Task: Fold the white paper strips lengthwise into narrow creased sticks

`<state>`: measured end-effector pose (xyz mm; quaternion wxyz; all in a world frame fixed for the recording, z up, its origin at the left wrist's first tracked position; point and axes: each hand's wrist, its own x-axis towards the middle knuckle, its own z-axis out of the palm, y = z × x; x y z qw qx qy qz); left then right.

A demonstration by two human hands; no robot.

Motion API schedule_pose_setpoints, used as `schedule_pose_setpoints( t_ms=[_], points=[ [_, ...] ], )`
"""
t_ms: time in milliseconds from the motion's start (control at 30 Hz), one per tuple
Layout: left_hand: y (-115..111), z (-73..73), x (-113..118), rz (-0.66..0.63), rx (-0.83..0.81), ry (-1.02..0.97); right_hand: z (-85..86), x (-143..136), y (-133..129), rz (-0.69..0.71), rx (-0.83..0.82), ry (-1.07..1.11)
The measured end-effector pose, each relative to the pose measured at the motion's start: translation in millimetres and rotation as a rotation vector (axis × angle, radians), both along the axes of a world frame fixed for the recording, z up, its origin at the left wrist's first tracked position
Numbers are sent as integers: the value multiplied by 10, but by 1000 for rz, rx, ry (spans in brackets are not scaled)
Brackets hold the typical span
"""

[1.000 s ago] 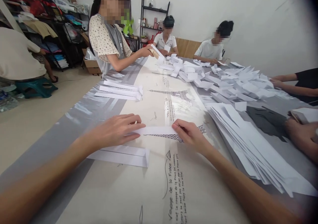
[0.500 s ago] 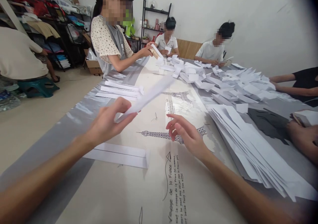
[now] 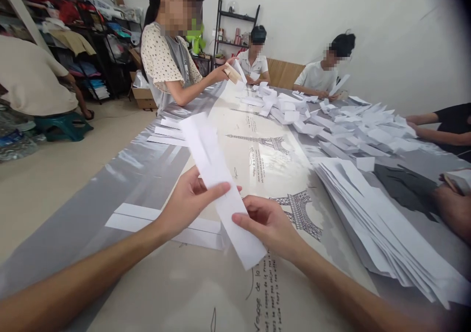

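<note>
A long folded strip of white paper [image 3: 221, 187] is held aslant above the table, its far end up and to the left. My left hand [image 3: 195, 194] grips its left edge, thumb on top and fingers behind. Lower down, my right hand [image 3: 270, 224] pinches the right edge between thumb and fingers. Beneath my left wrist lies a flat white paper strip [image 3: 140, 215] with a dark line along it. Several more white strips [image 3: 167, 133] rest beyond my left hand.
A fanned stack of white paper [image 3: 368, 219] lies to the right, beside dark sheets [image 3: 405, 184]. Behind it spreads a heap of folded papers [image 3: 353, 121]. Co-workers [image 3: 172, 62] sit or stand around the printed tablecloth [image 3: 184, 292]. A person sits on a green stool [image 3: 64, 125] at left.
The paper strip has swung round from pointing away to the right to pointing away to the left. My right hand, free before, has moved in and taken hold of its near end.
</note>
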<state>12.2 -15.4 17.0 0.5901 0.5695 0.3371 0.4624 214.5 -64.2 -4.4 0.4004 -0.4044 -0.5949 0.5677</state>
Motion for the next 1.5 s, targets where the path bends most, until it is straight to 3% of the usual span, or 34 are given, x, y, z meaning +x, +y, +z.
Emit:
schedule_pose_setpoints(
  t_ms=[167, 533, 733, 933, 1067, 1333, 1500],
  points=[
    [284, -62, -153, 202, -67, 45, -17, 126, 74, 61, -54, -130],
    [406, -24, -264, 210, -109, -56, 38, 314, 171, 72, -18, -235],
    [433, -103, -260, 160, -129, -42, 14, 331, 162, 160, 17, -285],
    [343, -196, -184, 141, -119, 14, -3, 197, 133, 63, 137, -313],
    [202, -219, -99, 34, -84, 56, 4, 150, 106, -19, 176, -309],
    [85, -159, -66, 45, -80, 145, 51, 135, 85, 46, 158, -261],
    [21, -200, -24, -2, -144, 134, 54, 90, 82, -23, 249, -270]
  ],
)
